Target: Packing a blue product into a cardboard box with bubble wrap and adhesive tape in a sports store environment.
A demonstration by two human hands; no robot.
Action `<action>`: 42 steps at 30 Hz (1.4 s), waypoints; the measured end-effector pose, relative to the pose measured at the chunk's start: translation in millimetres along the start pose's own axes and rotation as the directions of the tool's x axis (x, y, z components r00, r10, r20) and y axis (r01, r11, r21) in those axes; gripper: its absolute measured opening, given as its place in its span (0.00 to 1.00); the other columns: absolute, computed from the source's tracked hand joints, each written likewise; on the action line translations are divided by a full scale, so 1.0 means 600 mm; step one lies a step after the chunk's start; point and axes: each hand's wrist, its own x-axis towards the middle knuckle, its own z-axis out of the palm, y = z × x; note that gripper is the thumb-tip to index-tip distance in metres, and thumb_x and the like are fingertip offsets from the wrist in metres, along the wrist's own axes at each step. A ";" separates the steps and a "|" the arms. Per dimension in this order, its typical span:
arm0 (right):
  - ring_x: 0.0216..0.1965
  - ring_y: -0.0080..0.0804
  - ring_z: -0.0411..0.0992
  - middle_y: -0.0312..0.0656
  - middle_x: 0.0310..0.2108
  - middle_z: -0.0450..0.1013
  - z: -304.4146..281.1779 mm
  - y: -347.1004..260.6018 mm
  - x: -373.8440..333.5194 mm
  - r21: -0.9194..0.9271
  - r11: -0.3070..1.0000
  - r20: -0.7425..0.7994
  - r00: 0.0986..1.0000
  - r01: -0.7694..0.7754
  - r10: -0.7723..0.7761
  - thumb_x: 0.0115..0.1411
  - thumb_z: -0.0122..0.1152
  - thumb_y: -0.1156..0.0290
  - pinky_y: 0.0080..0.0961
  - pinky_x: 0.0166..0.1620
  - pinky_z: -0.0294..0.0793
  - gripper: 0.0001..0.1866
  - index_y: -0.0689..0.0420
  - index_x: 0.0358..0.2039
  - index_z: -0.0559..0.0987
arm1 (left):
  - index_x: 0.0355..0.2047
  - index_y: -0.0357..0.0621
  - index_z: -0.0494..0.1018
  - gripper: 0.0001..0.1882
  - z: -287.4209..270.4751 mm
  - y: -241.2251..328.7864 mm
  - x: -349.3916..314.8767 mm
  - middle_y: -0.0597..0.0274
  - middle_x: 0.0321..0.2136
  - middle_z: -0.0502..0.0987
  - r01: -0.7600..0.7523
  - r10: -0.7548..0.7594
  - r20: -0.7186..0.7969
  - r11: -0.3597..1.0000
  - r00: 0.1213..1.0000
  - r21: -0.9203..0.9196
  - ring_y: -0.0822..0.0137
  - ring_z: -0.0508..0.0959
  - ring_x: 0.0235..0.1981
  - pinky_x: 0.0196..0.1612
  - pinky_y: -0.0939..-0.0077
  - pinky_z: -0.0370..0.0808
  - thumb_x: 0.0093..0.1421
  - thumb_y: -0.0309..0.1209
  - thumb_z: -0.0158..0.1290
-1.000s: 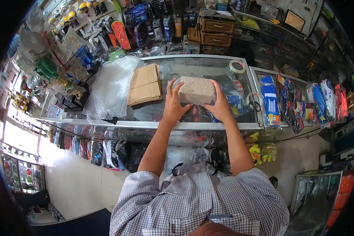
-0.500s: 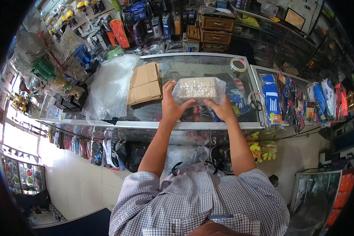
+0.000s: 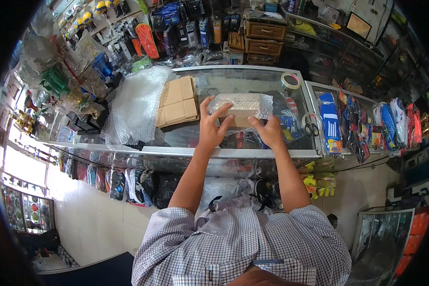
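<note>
A small brown box (image 3: 243, 108) wrapped in clear bubble wrap is between my hands, over the glass counter (image 3: 214, 77). My left hand (image 3: 213, 127) grips its left end, with a finger on the top and the thumb at the near side. On the near right corner rests the thumb of my right hand (image 3: 271, 133); its other fingers go round the right end, partly hidden. Flattened brown cardboard (image 3: 177, 102) lies left of the box. Further left is a large sheet of bubble wrap (image 3: 136, 105).
At the counter's right side are a tape roll (image 3: 290, 80) and scissors (image 3: 311, 125). Packaged sportswear (image 3: 330, 121) lies beyond them. Plastic-wrapped trophies (image 3: 56, 81) crowd the left end. Wooden drawers (image 3: 264, 39) stand behind the counter.
The box has tipped so that its brown near side shows more. My left fingers have shifted from its left end onto the top; my right hand stays by the right end.
</note>
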 end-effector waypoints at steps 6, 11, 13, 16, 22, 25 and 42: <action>0.60 0.50 0.79 0.55 0.60 0.79 -0.008 -0.013 -0.027 0.115 0.993 0.147 0.988 0.021 -0.037 0.53 0.86 0.54 0.41 0.62 0.76 0.51 0.62 0.70 0.69 | 0.56 0.54 0.85 0.21 -0.010 0.003 -0.005 0.38 0.65 0.67 0.081 -0.082 -0.033 0.996 0.996 -0.034 0.39 0.69 0.68 0.66 0.50 0.72 0.62 0.33 0.71; 0.66 0.48 0.75 0.58 0.66 0.73 -0.027 -0.003 -0.061 0.171 0.985 0.283 0.957 0.017 -0.065 0.48 0.90 0.59 0.37 0.67 0.73 0.61 0.68 0.74 0.62 | 0.56 0.55 0.85 0.20 -0.038 0.033 0.025 0.39 0.64 0.69 0.052 -0.054 0.054 0.998 0.997 0.028 0.38 0.71 0.66 0.64 0.51 0.74 0.64 0.35 0.69; 0.68 0.46 0.73 0.59 0.69 0.70 -0.027 -0.020 -0.078 0.221 0.975 0.212 0.977 -0.037 -0.011 0.48 0.90 0.64 0.36 0.68 0.72 0.63 0.73 0.76 0.57 | 0.58 0.54 0.84 0.20 -0.048 0.047 0.048 0.41 0.64 0.70 0.117 -0.128 0.198 0.991 0.972 0.067 0.45 0.73 0.65 0.55 0.60 0.78 0.66 0.38 0.68; 0.65 0.44 0.76 0.57 0.69 0.71 -0.019 -0.022 -0.085 0.207 0.964 0.206 0.971 -0.167 0.124 0.54 0.84 0.67 0.35 0.66 0.73 0.55 0.69 0.76 0.61 | 0.58 0.53 0.84 0.21 -0.035 0.049 0.076 0.42 0.64 0.73 0.236 -0.240 0.337 0.970 0.911 0.052 0.46 0.75 0.65 0.61 0.58 0.77 0.66 0.40 0.68; 0.58 0.50 0.76 0.52 0.62 0.75 -0.014 -0.051 -0.090 -0.055 0.981 -0.144 0.974 -0.184 0.175 0.58 0.80 0.64 0.43 0.61 0.74 0.39 0.61 0.67 0.74 | 0.58 0.47 0.84 0.24 0.014 -0.002 0.134 0.44 0.58 0.79 0.171 -0.228 0.465 0.972 0.856 0.161 0.47 0.77 0.63 0.62 0.56 0.77 0.66 0.45 0.68; 0.60 0.51 0.71 0.48 0.58 0.75 -0.015 -0.085 -0.086 -0.341 0.939 -0.310 0.939 0.039 -0.152 0.56 0.80 0.64 0.47 0.62 0.70 0.32 0.57 0.60 0.80 | 0.58 0.43 0.83 0.27 0.019 -0.002 0.150 0.44 0.52 0.84 0.293 -0.337 0.573 0.941 0.747 0.172 0.52 0.83 0.53 0.55 0.59 0.81 0.67 0.47 0.67; 0.70 0.45 0.68 0.42 0.68 0.76 -0.034 -0.062 -0.009 -0.231 0.943 0.141 0.967 0.240 -0.211 0.64 0.71 0.66 0.48 0.70 0.59 0.09 0.55 0.39 0.83 | 0.61 0.50 0.84 0.28 0.000 -0.006 0.136 0.36 0.61 0.80 0.161 -0.243 0.696 0.970 0.676 0.183 0.43 0.73 0.68 0.69 0.58 0.72 0.65 0.50 0.69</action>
